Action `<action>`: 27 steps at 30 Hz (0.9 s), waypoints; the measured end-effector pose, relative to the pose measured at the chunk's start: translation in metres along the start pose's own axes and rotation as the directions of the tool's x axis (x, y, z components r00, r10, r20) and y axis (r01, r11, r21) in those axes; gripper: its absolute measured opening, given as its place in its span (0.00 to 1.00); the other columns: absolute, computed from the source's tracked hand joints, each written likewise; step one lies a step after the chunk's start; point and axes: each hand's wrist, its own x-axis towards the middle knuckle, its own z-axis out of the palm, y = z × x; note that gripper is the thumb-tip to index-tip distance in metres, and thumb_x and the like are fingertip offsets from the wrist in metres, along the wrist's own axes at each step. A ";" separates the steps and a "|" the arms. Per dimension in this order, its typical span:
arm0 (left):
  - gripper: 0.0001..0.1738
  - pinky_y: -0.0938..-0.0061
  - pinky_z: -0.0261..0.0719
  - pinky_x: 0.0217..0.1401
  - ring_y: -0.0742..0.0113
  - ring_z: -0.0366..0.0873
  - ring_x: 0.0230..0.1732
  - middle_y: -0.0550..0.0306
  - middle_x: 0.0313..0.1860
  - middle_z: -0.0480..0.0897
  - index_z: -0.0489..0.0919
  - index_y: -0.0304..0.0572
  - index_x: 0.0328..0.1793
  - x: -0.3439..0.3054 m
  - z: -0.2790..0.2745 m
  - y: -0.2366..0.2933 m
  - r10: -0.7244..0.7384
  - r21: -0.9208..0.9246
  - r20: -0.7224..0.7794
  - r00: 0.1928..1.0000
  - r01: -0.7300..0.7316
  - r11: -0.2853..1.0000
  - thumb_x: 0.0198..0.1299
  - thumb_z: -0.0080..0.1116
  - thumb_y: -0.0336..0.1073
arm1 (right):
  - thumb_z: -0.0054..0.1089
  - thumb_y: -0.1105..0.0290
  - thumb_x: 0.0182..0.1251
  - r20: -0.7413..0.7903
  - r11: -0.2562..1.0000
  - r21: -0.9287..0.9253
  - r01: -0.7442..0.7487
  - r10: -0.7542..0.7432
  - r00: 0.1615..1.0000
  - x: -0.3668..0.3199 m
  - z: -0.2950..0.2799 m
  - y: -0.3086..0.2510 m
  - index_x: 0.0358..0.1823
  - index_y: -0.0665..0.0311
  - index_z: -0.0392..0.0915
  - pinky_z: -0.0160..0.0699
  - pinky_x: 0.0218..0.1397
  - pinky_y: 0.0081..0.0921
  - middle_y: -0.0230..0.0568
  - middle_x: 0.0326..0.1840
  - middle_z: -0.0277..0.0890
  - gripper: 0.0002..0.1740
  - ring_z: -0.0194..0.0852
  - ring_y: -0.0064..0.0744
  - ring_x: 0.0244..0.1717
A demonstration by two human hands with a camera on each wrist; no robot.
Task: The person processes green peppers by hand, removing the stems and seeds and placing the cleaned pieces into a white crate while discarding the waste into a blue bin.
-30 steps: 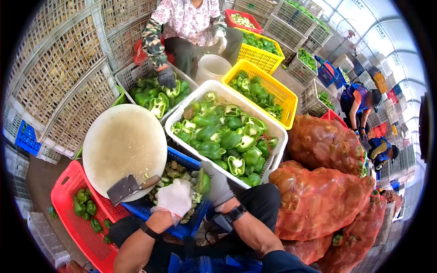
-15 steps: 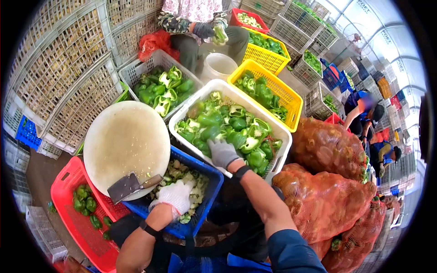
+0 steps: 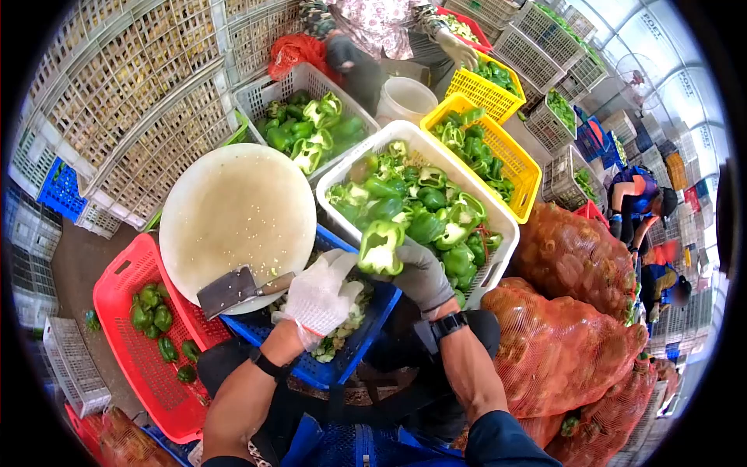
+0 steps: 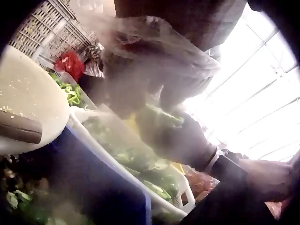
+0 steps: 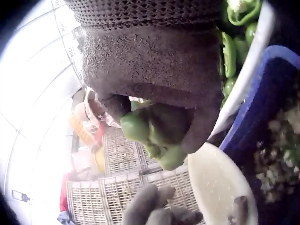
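Observation:
In the head view my right hand [image 3: 426,274], in a grey glove, grips a halved green bell pepper [image 3: 382,247] by its side, its pale inside showing. The right wrist view has the pepper [image 5: 157,131] between the glove's thumb and fingers. My left hand [image 3: 320,294], gloved in white, hovers over the blue crate [image 3: 383,315] of pepper scraps, relaxed fingers pointing at the pepper. Its fingertips [image 5: 157,199] appear apart from the pepper. Behind the pepper stands a white crate [image 3: 504,253] of cut peppers. A cleaver [image 3: 227,293] lies on the round white board [image 3: 233,202].
A red crate [image 3: 124,307] with a few whole peppers stands at left. Mesh sacks [image 3: 564,342] crowd the right side. Across from me a person [image 3: 385,31] sits behind a grey crate [image 3: 257,101] of peppers and a white bucket [image 3: 408,100]. Yellow crates [image 3: 529,183] stand behind.
My right hand released one pepper into the white crate, then lifted a halved pepper out towards my left hand. My left hand rose from low over the scraps.

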 end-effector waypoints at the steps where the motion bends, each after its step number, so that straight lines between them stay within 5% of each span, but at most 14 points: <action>1: 0.27 0.50 0.88 0.61 0.38 0.88 0.57 0.42 0.58 0.89 0.86 0.43 0.66 0.001 -0.001 0.004 0.010 -0.023 0.022 1.000 -0.010 1.000 0.62 0.74 0.40 | 0.70 0.61 0.74 0.043 1.000 -0.002 -0.005 0.005 0.999 -0.002 0.009 0.005 0.84 0.69 0.70 0.83 0.79 0.42 0.46 0.75 0.82 0.40 0.84 0.43 0.73; 5: 0.30 0.51 0.87 0.63 0.37 0.87 0.62 0.39 0.60 0.89 0.84 0.41 0.69 0.000 -0.009 0.011 -0.063 -0.049 0.217 0.974 0.075 0.996 0.61 0.75 0.41 | 0.69 0.62 0.78 0.046 0.999 -0.035 -0.027 0.029 0.999 -0.010 0.032 0.026 0.84 0.71 0.69 0.80 0.80 0.40 0.46 0.75 0.83 0.39 0.84 0.40 0.73; 7: 0.32 0.51 0.87 0.63 0.36 0.87 0.62 0.37 0.59 0.89 0.84 0.39 0.70 -0.004 -0.006 0.011 -0.211 -0.033 0.333 0.919 0.235 0.971 0.60 0.76 0.42 | 0.65 0.64 0.84 -0.027 0.956 -0.294 0.002 -0.010 1.000 -0.013 0.054 0.028 0.82 0.70 0.73 0.82 0.76 0.35 0.43 0.70 0.85 0.31 0.86 0.36 0.68; 9: 0.35 0.46 0.87 0.59 0.31 0.89 0.54 0.32 0.52 0.90 0.81 0.36 0.69 -0.002 0.000 0.010 -0.321 -0.015 0.409 0.854 0.358 0.934 0.58 0.77 0.47 | 0.63 0.58 0.89 -0.117 0.894 -0.449 0.009 -0.068 0.991 -0.004 0.016 0.072 0.80 0.69 0.77 0.83 0.68 0.24 0.36 0.65 0.85 0.28 0.84 0.25 0.61; 11: 0.36 0.43 0.87 0.56 0.29 0.90 0.50 0.31 0.46 0.91 0.79 0.36 0.68 -0.005 0.003 0.011 -0.416 0.103 0.428 0.803 0.414 0.905 0.58 0.77 0.48 | 0.60 0.56 0.91 -0.227 0.926 -0.373 -0.057 -0.032 0.973 -0.009 0.032 0.080 0.80 0.69 0.78 0.83 0.67 0.23 0.34 0.65 0.85 0.28 0.83 0.23 0.61; 12: 0.34 0.40 0.87 0.52 0.27 0.90 0.48 0.30 0.43 0.90 0.77 0.37 0.67 -0.013 0.011 0.003 -0.392 0.102 0.409 0.824 0.385 0.917 0.59 0.74 0.48 | 0.57 0.55 0.93 -0.196 0.856 -0.516 -0.021 -0.094 0.976 -0.016 0.036 0.079 0.80 0.68 0.78 0.82 0.68 0.22 0.34 0.66 0.85 0.28 0.82 0.24 0.62; 13: 0.33 0.39 0.87 0.52 0.26 0.90 0.48 0.30 0.43 0.90 0.77 0.37 0.66 -0.013 0.013 0.002 -0.429 0.135 0.426 0.797 0.414 0.900 0.60 0.74 0.48 | 0.56 0.53 0.93 -0.258 0.979 -0.202 0.040 -0.093 0.962 0.000 0.011 0.111 0.80 0.68 0.79 0.81 0.67 0.22 0.33 0.65 0.85 0.29 0.82 0.23 0.61; 14: 0.31 0.38 0.86 0.52 0.26 0.90 0.48 0.29 0.44 0.90 0.77 0.38 0.65 -0.011 0.015 0.002 -0.467 0.168 0.438 0.768 0.440 0.882 0.62 0.73 0.47 | 0.56 0.53 0.93 -0.311 0.963 -0.267 -0.034 -0.052 0.949 0.000 0.022 0.105 0.79 0.68 0.80 0.81 0.67 0.22 0.33 0.64 0.85 0.29 0.82 0.22 0.61; 15: 0.28 0.38 0.86 0.50 0.27 0.90 0.46 0.31 0.43 0.90 0.78 0.39 0.62 -0.016 0.019 0.001 -0.443 0.197 0.415 0.794 0.397 0.896 0.62 0.71 0.45 | 0.57 0.52 0.93 -0.370 0.941 -0.319 -0.117 -0.010 0.929 -0.004 0.034 0.101 0.78 0.67 0.81 0.81 0.66 0.23 0.32 0.63 0.86 0.28 0.82 0.22 0.60; 16: 0.24 0.38 0.87 0.48 0.27 0.90 0.44 0.32 0.42 0.90 0.79 0.39 0.60 -0.021 0.024 -0.001 -0.419 0.228 0.392 0.819 0.355 0.907 0.62 0.70 0.43 | 0.60 0.50 0.91 -0.402 0.944 -0.327 -0.043 -0.098 0.910 0.002 0.027 0.117 0.71 0.65 0.86 0.84 0.63 0.26 0.32 0.59 0.88 0.26 0.84 0.23 0.57; 19: 0.16 0.40 0.86 0.42 0.30 0.89 0.39 0.36 0.38 0.88 0.82 0.42 0.53 -0.034 0.033 -0.001 -0.207 0.290 0.275 0.939 0.124 0.949 0.60 0.67 0.38 | 0.64 0.49 0.88 -0.497 0.993 0.103 -0.064 0.107 0.861 0.012 0.028 0.121 0.64 0.63 0.88 0.87 0.59 0.28 0.33 0.56 0.90 0.24 0.87 0.26 0.52; 23: 0.10 0.48 0.86 0.35 0.37 0.87 0.33 0.44 0.37 0.85 0.83 0.47 0.48 -0.030 0.028 0.005 0.097 0.335 0.232 0.968 -0.173 0.926 0.60 0.65 0.35 | 0.66 0.50 0.87 -0.583 0.966 0.249 0.070 0.092 0.808 0.016 0.021 0.126 0.59 0.63 0.89 0.89 0.56 0.32 0.34 0.52 0.91 0.22 0.89 0.31 0.48; 25: 0.08 0.47 0.87 0.35 0.38 0.88 0.34 0.45 0.37 0.85 0.84 0.46 0.47 -0.025 0.028 0.005 0.045 0.381 0.266 0.963 -0.148 0.913 0.62 0.65 0.35 | 0.63 0.47 0.88 -0.671 0.986 0.139 0.095 0.023 0.741 0.026 -0.006 0.112 0.60 0.63 0.88 0.89 0.57 0.36 0.36 0.52 0.90 0.24 0.89 0.34 0.50; 27: 0.08 0.47 0.87 0.36 0.38 0.88 0.35 0.44 0.39 0.86 0.84 0.46 0.47 -0.026 0.030 -0.001 -0.076 0.381 0.289 0.954 -0.042 0.924 0.63 0.65 0.36 | 0.59 0.41 0.88 -0.633 0.983 0.017 0.182 -0.130 0.763 0.024 -0.019 0.050 0.65 0.61 0.84 0.89 0.63 0.42 0.38 0.58 0.88 0.29 0.89 0.40 0.56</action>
